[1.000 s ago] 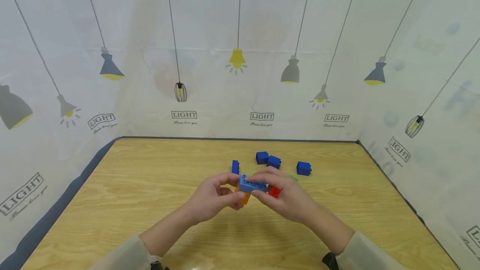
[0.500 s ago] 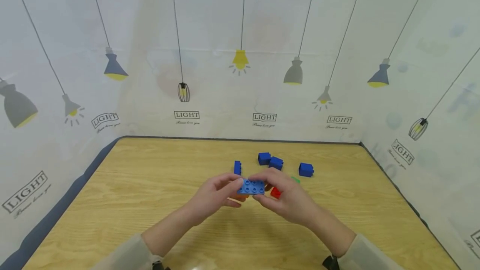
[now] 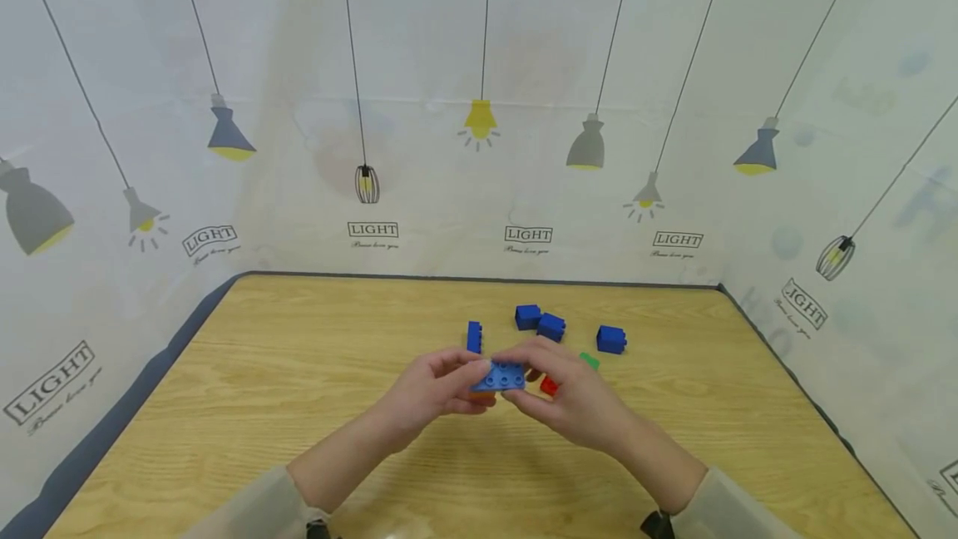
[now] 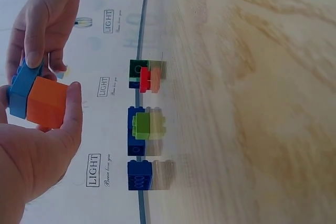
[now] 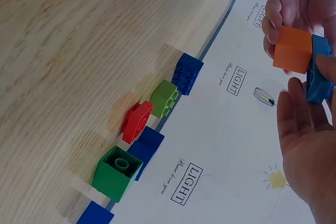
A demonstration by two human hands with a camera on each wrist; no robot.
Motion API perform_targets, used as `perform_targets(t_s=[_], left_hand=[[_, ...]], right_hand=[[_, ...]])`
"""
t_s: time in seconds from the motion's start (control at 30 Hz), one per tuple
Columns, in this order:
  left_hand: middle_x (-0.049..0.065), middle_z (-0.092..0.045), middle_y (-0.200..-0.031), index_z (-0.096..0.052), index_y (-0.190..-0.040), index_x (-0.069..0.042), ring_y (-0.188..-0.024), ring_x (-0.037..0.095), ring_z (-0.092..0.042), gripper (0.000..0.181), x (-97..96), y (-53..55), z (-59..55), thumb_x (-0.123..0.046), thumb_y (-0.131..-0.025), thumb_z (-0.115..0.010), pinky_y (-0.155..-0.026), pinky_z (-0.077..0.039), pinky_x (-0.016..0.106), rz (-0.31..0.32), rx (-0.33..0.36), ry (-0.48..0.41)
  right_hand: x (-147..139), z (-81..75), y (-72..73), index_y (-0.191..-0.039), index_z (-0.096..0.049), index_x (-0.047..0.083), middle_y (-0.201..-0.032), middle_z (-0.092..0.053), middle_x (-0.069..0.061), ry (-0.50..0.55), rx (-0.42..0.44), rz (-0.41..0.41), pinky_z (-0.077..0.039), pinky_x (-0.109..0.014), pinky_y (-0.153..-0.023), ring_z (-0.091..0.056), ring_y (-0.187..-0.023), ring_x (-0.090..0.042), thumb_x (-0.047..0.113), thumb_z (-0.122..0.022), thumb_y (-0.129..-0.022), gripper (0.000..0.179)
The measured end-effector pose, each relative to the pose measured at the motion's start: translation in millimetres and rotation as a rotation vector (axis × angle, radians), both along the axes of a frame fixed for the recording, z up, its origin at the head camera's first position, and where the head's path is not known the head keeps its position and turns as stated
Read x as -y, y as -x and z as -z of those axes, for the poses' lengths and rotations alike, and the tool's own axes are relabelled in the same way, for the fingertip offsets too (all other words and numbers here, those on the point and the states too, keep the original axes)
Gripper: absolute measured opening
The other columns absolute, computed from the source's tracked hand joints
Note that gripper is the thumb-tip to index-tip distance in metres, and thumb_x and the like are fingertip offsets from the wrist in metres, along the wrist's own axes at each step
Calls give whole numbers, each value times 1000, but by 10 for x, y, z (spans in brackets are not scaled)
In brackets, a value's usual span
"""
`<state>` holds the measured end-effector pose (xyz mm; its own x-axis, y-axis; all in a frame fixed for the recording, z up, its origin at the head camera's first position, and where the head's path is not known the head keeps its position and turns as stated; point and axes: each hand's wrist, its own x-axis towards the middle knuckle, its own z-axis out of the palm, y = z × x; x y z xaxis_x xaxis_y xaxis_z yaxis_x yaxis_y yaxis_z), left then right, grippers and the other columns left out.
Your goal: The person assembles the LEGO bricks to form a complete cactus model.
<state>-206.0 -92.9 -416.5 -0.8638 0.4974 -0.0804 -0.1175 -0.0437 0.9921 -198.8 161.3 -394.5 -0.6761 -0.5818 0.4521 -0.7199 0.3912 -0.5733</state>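
Above the table, both hands hold a light blue studded brick (image 3: 505,377) joined to or pressed against an orange brick (image 4: 47,103). My left hand (image 3: 419,398) grips the orange brick from below, with its thumb lying on the left end of the blue brick. My right hand (image 3: 576,393) pinches the blue brick's right end between thumb and fingers. In the right wrist view the orange brick (image 5: 292,50) sits flush against the blue brick (image 5: 317,77). From the head view, the orange brick is mostly hidden under the blue one.
Several dark blue bricks (image 3: 611,339) lie on the wooden table (image 3: 322,339) beyond the hands. A red brick (image 5: 137,121), a dark green brick (image 5: 116,172) and a light green brick (image 5: 164,98) lie among them. A printed cloth wall (image 3: 419,190) encloses the table's back and sides.
The blue brick has tipped so its studs face the head camera. My left thumb has shifted onto its top, and the right fingers have slid from its top to its right end.
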Motion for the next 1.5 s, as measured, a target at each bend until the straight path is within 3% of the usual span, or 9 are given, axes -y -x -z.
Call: perform_targets(t_s=[0.57,0.87,1.07,1.5], left_hand=[[13,-79,-124,-67,-140,6,-111,26,-80,47,-6,-42,-28,-32,-112,-67,-99,-65,39,-20,-34,1],[8,-79,-117,-68,-135,0,-107,23,-79,47,-44,-26,-19,-39,-110,-69,-99,-66,41,-72,29,-11],[7,-77,-117,-68,-131,-1,-106,22,-79,40,-54,-24,-26,-34,-109,-70,-100,-66,44,-68,27,-10],[7,-79,-114,-70,-131,6,-103,25,-80,43,-62,-46,-52,-31,-110,-70,-99,-66,43,-57,-1,15]], right_hand=[[-7,-3,-10,-137,-72,23,-129,-72,7,-24,32,20,-62,-26,-90,-64,-104,-8,13,-84,-99,41],[-42,-10,13,-140,-71,15,-126,-72,-1,5,62,33,-64,-25,-80,-68,-102,-15,9,-83,-99,43],[-42,-31,12,-138,-71,16,-122,-72,0,0,80,38,-64,-26,-80,-69,-100,-16,10,-83,-98,41],[-56,-24,2,-138,-71,18,-125,-72,2,-25,94,34,-63,-25,-84,-68,-102,-11,14,-84,-99,42]])
